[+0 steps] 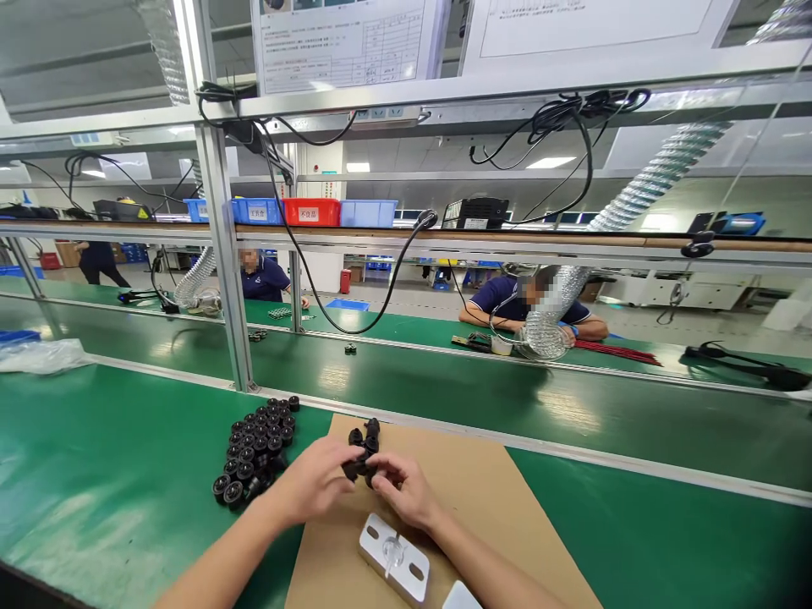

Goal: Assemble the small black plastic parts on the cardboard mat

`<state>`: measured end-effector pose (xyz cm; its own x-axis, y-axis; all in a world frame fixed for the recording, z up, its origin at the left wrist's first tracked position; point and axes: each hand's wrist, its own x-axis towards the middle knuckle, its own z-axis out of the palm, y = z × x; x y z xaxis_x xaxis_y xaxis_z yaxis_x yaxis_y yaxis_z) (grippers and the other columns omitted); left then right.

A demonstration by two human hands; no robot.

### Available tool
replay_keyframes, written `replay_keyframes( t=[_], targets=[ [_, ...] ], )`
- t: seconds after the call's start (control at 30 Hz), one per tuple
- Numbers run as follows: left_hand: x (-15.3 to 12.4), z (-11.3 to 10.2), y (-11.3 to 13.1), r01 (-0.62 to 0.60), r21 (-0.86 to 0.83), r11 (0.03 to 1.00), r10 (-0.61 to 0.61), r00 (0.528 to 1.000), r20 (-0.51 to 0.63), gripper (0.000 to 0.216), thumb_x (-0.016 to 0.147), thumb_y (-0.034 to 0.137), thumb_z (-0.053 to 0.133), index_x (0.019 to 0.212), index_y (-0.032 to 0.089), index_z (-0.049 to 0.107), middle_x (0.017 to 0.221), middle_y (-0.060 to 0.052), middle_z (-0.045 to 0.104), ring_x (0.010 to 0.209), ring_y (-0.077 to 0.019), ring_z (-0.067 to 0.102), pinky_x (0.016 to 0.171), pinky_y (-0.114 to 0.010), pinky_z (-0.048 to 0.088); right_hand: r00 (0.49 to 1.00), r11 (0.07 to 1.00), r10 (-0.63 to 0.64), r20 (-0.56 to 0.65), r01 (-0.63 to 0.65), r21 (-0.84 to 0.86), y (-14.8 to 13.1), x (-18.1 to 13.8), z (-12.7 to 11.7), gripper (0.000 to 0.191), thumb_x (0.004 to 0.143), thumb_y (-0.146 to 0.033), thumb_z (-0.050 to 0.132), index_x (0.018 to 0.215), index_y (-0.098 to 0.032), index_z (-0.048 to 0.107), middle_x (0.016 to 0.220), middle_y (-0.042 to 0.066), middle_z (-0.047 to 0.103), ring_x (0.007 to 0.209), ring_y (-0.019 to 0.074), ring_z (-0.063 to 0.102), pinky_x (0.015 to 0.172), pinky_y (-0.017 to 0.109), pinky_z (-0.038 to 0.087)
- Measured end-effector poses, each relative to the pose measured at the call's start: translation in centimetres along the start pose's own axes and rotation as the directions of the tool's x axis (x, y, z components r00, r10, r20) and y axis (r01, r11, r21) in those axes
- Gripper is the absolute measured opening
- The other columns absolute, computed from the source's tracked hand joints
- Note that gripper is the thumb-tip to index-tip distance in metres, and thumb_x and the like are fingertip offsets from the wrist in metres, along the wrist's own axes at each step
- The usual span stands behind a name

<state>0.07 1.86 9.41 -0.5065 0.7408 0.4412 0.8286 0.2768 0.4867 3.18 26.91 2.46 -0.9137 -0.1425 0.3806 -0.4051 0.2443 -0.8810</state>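
Note:
Both hands meet over a brown cardboard sheet (488, 507). My left hand (317, 480) has its fingertips closed on a small black plastic part (355, 466). From the other side, my right hand (406, 489) pinches at the same cluster, thumb and forefinger bent around a black piece. More black parts (372, 430) lie just beyond the fingertips; where one ends and another begins is hard to make out. Below my hands rests a silver metal block (394, 558) with two slots and a round recess. A second pale block (461, 597) is cut off at the bottom edge.
Several round black parts (259, 444) are grouped on the green bench to the left of the cardboard. A metal upright (229, 279) stands beyond them. A black cable (381, 313) hangs from the rail. Two people (261, 279) sit across the line; another stands far left.

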Motion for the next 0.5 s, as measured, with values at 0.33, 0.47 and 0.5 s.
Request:
replay_keyframes(
  t=[0.33, 0.47, 0.5],
  targets=[
    [1.2, 5.1, -0.8, -0.235, 0.184, 0.954, 0.253, 0.964, -0.079, 0.056, 0.1, 0.027, 0.065, 0.154, 0.025, 0.049, 0.138, -0.012, 0.068, 0.121, -0.0282, 0.065, 0.105, -0.042, 0.056, 0.975, 0.929, 0.201, -0.091, -0.161, 0.332, 0.2, 1.0, 0.0, 0.034, 0.071, -0.048, 0.086, 0.072, -0.016, 0.076, 0.058, 0.002, 0.066, 0.051, 0.0135, 0.051, 0.05, 0.026, 0.039],
    [1.3, 2.6, -3.0, 0.069, 0.156, 0.985, -0.019, 0.953, -0.301, 0.04, 0.103, 0.031, 0.053, 0.142, 0.023, 0.061, 0.142, -0.013, 0.065, 0.134, -0.0292, 0.058, 0.119, -0.047, 0.046, 0.919, 0.878, 0.298, -0.259, -0.157, 0.453, 1.8, 2.3, -2.1, 0.047, 0.073, -0.061, 0.082, 0.073, -0.016, 0.07, 0.05, -0.002, 0.054, 0.041, 0.0092, 0.039, 0.042, 0.024, 0.026],
    [1.5, 1.8, -3.5, 0.135, 0.153, 0.979, -0.076, 0.937, -0.34, 0.039, 0.105, 0.029, 0.046, 0.14, 0.021, 0.062, 0.142, -0.015, 0.064, 0.135, -0.0297, 0.057, 0.12, -0.049, 0.043, 0.898, 0.869, 0.313, -0.309, -0.138, 0.476, 2.2, 2.7, -2.7, 0.049, 0.071, -0.062, 0.083, 0.073, -0.016, 0.069, 0.051, -0.002, 0.054, 0.043, 0.0088, 0.039, 0.042, 0.023, 0.025]
  ],
)
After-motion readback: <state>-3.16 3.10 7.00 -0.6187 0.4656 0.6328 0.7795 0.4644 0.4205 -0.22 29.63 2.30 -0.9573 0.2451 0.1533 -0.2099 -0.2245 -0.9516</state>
